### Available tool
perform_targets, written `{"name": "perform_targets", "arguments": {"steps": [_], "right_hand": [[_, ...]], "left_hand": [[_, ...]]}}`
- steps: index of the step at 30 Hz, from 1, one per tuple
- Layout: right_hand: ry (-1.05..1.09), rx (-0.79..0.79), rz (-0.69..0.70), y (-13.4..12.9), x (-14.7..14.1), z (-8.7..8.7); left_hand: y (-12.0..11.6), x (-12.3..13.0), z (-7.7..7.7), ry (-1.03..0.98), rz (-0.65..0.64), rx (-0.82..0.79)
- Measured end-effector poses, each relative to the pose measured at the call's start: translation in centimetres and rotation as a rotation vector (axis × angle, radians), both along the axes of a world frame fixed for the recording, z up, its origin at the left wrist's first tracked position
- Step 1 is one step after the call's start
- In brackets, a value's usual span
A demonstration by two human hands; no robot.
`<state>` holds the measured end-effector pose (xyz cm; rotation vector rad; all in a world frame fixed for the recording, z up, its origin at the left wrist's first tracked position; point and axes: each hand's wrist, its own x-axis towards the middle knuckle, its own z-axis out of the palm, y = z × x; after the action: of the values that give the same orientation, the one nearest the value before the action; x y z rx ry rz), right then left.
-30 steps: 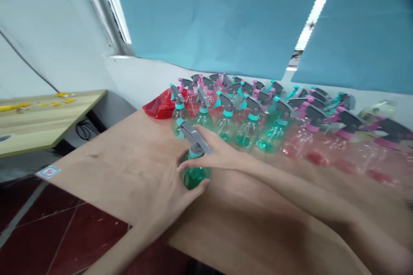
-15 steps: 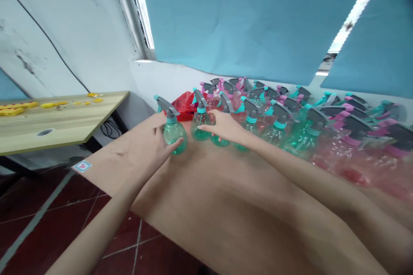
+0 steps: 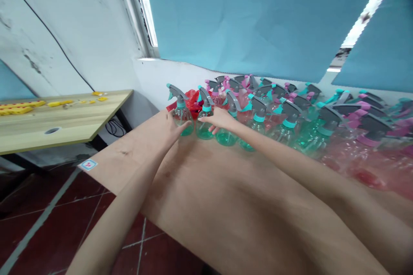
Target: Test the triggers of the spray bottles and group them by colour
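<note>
My left hand (image 3: 171,132) is closed around the side of the leftmost spray bottle (image 3: 182,116), a clear green one with a grey and teal trigger head, with the thumb across its front. The bottle appears to rest upright on the tabletop. My right hand (image 3: 222,119) is at the right side of a second green spray bottle (image 3: 203,129). Its thumb reaches over that bottle's front, with the fingers apart and not wrapped round it; whether it touches is unclear. Just right of it, partly behind my right hand, stands a third green spray bottle (image 3: 226,137).
Many green and pink spray bottles (image 3: 288,131) crowd the brown table (image 3: 200,193) along the wall to the right. A red plastic bag (image 3: 192,99) lies behind the leftmost bottles. At the left, a wooden desk (image 3: 74,124) holds yellow pieces (image 3: 60,103).
The leftmost bottle and my left hand have moved away from me and slightly right, so the bottle now lines up with the front row. My right hand stays by the second bottle.
</note>
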<state>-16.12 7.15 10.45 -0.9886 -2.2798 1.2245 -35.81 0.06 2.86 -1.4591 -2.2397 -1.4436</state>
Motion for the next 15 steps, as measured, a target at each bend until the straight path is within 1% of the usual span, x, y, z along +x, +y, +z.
{"name": "perform_targets", "arguments": {"steps": [7, 12, 15], "right_hand": [[0.015, -0.008, -0.019, 0.0, -1.2, -0.5], [-0.022, 0.010, -0.030, -0.3, -1.1, -0.6], [-0.047, 0.036, -0.014, -0.7, -0.8, -0.5]], "left_hand": [[0.0, 0.6, -0.1, 0.008, -0.007, 0.001], [0.1, 0.6, -0.2, 0.019, 0.018, -0.009], [-0.4, 1.1, 0.0, 0.022, 0.053, -0.016]]}}
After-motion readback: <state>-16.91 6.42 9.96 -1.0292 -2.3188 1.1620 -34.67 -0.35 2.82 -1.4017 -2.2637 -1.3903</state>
